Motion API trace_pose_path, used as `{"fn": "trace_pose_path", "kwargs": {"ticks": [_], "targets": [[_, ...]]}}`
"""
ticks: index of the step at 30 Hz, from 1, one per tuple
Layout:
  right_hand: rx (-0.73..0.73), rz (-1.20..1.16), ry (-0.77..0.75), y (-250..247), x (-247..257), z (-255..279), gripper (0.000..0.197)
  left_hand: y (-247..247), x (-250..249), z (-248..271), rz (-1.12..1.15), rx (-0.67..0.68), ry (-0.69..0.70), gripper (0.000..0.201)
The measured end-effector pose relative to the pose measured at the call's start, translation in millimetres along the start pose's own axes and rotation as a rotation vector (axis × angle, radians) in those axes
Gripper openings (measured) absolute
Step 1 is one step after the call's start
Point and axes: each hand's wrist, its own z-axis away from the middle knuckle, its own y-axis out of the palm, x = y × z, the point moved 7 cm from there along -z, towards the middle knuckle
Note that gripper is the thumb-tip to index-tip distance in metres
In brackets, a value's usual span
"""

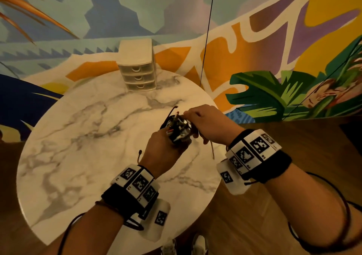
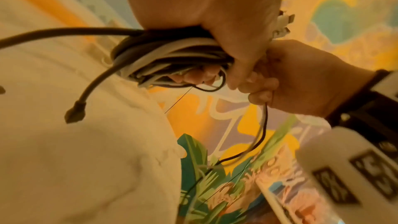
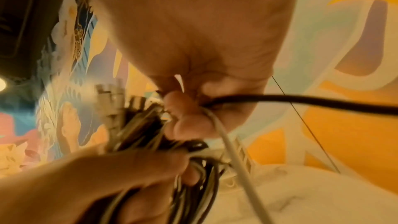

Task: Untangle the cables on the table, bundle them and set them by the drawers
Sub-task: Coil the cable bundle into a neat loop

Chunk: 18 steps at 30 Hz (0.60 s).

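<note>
Both hands are up over the near right part of the round marble table [image 1: 78,137], working one tight coil of cables [image 1: 177,130] held clear of the surface. The left hand [image 1: 162,151] is clamped around the coil from below, fingers curled through the loops, and that looks like the anchor, keeping the turns from springing apart. The right hand [image 1: 207,125] comes in from the far side with its fingers curled, pinching loose strands against the bundle; in the right wrist view a pale grey cable [image 3: 237,157] and a black cable [image 3: 323,102] run out of that pinch, so it seems to be wrapping or tucking the last tails. A dark plug end [image 2: 75,112] dangles free on the left, not yet caught in. Silver connectors [image 2: 283,25] poke out past the left fist. The white three-drawer unit [image 1: 138,67] waits at the far edge, well apart from the coil, so the set-down is not yet done.
</note>
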Motion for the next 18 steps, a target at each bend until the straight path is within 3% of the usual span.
{"fn": "trace_pose_path", "kwargs": {"ticks": [3, 5, 9, 12, 16, 18], "targets": [[-0.163, -0.117, -0.012, -3.1, 5.6, 2.8, 0.04, 0.1, -2.3, -2.4, 0.376, -0.064, -0.09, 0.005], [-0.23, -0.204, 0.011, -4.5, 3.0, 4.5, 0.035, 3.2, -0.8, -1.2, 0.482, -0.065, -0.17, 0.018], [-0.231, -0.288, 0.048, 4.4, -1.6, 11.2, 0.022, 1.0, 1.1, -4.7, 0.651, -0.113, -0.203, 0.027], [-0.213, -0.295, 0.047, 11.5, 0.6, 17.8, 0.024, 1.0, -3.1, -9.7, 0.682, -0.065, -0.144, 0.038], [-0.257, -0.153, -0.01, 8.8, 2.2, 21.1, 0.027, 3.7, -5.3, -10.7, 0.64, -0.008, -0.102, 0.031], [-0.259, -0.049, -0.063, 14.6, 6.2, 23.4, 0.023, 7.1, -6.8, -10.9, 0.78, 0.012, -0.129, 0.032]]}}
